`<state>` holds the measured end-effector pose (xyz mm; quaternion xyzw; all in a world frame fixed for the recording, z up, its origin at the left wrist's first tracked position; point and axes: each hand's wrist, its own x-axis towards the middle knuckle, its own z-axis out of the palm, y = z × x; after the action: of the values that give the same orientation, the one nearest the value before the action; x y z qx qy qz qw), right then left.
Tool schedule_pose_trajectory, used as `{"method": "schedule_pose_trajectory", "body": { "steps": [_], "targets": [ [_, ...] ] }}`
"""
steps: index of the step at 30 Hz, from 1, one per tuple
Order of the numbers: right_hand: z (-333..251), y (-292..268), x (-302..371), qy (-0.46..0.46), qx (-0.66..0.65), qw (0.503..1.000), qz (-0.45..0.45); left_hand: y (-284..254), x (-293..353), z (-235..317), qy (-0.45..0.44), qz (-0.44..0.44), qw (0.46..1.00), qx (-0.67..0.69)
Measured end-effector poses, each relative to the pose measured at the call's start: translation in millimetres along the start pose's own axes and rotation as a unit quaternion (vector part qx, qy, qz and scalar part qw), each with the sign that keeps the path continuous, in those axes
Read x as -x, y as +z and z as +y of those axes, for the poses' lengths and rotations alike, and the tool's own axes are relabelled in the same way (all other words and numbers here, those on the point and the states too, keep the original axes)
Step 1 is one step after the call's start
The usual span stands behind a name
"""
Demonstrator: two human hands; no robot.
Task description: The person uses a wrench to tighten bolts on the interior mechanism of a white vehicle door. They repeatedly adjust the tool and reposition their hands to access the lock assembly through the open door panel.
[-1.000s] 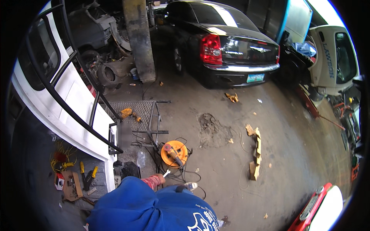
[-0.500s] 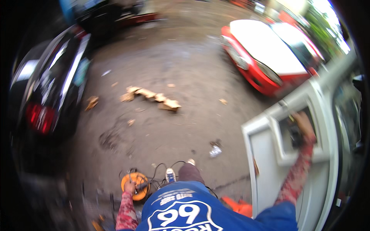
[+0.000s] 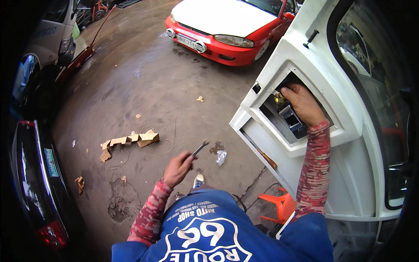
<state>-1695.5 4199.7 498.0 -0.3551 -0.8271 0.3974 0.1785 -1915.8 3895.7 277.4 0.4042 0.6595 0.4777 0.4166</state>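
Note:
In front of my body, my left hand is closed around the handle of a slim metal wrench, its forked end pointing away and up to the right. At the right stands a white vehicle door with a square opening in its panel. Inside that opening my right hand grips a black door latch mechanism with a brass-coloured part at its top. The thumb presses near the brass part, and the other fingers are hidden behind. A brown-handled tool lies in a slot lower on the door.
An orange plastic stool stands beside the door's bottom. Torn cardboard and crumpled clear plastic lie on the stained ground. A red car with a white hood is parked ahead, a black car at the left.
My left hand has risen from beside the orange round object on the ground and now holds the wrench out in front. My right hand stays in the door opening. The view has turned.

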Motion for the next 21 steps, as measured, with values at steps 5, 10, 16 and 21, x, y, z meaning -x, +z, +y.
{"method": "schedule_pose_trajectory", "body": {
  "steps": [5,10,16,21],
  "targets": [
    [-8.2,-0.6,4.7,0.037,0.000,0.999,0.001,38.6,-85.5,108.4,0.095,-0.065,0.992,0.053],
    [-14.5,3.5,1.4,0.116,0.027,0.993,0.026,64.6,-133.1,140.9,0.133,-0.138,0.979,0.069],
    [-20.6,6.0,16.6,0.093,0.102,0.990,0.040,79.8,-164.8,136.2,0.115,-0.226,0.957,0.141],
    [-26.7,9.4,18.0,0.064,0.071,0.994,0.049,81.6,-179.2,134.2,0.043,-0.361,0.909,0.205]
  ]
}}
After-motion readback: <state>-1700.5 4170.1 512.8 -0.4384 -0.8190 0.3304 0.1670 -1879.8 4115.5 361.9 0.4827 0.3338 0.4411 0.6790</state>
